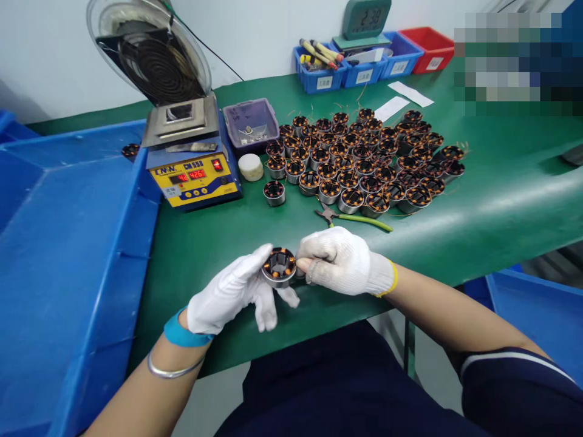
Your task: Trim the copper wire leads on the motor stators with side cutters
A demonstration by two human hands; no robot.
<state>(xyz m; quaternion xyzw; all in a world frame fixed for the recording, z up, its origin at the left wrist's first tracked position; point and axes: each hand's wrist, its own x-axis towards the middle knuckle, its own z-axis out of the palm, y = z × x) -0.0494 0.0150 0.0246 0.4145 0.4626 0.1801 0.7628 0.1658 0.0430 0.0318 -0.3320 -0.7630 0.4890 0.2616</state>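
Note:
A motor stator [279, 280], a metal ring with copper windings and a black core, is gripped in my gloved left hand [241, 285], between thumb and fingers above the table's front part. My right hand [334, 261], in a white glove with a bare thumb tip, is pinched together at the stator's right side. Whatever lies between its fingertips, perhaps a wire end, is too small to make out. Pliers [355, 220] with green handles lie just beyond my right hand. A single stator [274, 193] stands apart from a large group of stators [346, 161].
A yellow-blue solder pot unit [195, 176] stands at the back left, beside a purple bin [250, 124] and a round white pad [250, 167]. Blue trays [77, 273] flank the table on the left. Tool bins [323, 79] line the wall.

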